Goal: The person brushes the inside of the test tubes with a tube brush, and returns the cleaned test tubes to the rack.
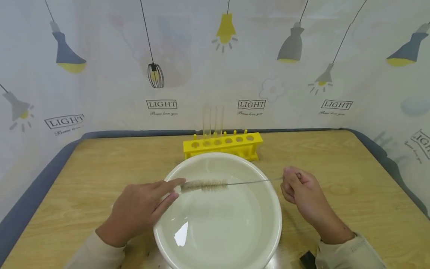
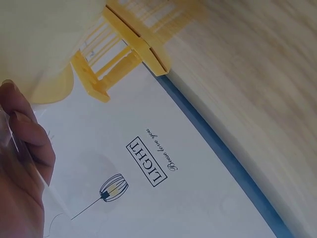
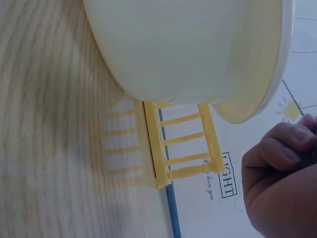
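Observation:
My left hand [image 1: 141,205] holds a clear test tube [image 2: 17,146] over the left side of a white basin [image 1: 273,224]. In the head view the tube is hard to make out; its clear wall shows along my palm in the left wrist view. A test tube brush [image 1: 215,185] lies level above the basin, its tip half apparently inside the tube and its other bristles outside. My right hand [image 1: 302,190], to the right of the rim, pinches the end of the brush's thin wire handle with curled fingers. Water appears to fill part of the basin.
Behind the basin stands a yellow test tube rack [image 1: 223,144] with two clear tubes [image 1: 219,121] upright in it. A small black object [image 1: 307,259] lies near my right sleeve. A lamp-patterned sheet [image 1: 201,48] hangs behind the wooden table [image 1: 336,160].

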`<act>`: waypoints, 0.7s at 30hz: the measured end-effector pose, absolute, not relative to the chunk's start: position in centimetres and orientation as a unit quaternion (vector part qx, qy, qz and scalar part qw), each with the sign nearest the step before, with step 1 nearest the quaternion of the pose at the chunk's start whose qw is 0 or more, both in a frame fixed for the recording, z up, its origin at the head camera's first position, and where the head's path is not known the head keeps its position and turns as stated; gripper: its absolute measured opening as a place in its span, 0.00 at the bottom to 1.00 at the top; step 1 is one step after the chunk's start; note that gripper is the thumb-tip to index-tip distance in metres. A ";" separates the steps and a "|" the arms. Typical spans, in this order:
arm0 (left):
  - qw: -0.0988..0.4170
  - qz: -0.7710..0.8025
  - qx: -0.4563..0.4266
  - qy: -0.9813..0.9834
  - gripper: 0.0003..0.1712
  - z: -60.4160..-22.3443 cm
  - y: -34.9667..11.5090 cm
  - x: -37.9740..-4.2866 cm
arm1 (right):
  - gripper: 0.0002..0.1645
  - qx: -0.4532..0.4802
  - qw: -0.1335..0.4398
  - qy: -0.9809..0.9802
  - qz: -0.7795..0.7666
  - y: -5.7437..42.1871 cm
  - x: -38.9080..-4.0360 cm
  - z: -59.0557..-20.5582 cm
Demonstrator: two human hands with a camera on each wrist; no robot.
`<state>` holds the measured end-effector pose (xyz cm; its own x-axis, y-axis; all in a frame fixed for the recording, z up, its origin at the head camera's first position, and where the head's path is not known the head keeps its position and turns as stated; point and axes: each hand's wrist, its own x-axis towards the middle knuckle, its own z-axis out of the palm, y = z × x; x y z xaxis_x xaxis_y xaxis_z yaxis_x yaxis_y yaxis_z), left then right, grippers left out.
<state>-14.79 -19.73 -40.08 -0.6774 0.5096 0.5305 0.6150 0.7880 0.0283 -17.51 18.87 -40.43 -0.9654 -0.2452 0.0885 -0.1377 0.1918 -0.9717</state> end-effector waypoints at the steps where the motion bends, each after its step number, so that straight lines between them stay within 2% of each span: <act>1: 0.258 -0.101 -0.309 -0.910 0.21 -40.0 -19.7 -14.8 | 0.27 -0.123 0.043 0.770 -0.624 18.8 -17.6 -40.4; 21: 0.255 -0.103 -0.309 -0.910 0.21 -39.7 -19.7 -14.8 | 0.26 -0.115 0.050 0.775 -0.620 18.6 -17.4 -39.7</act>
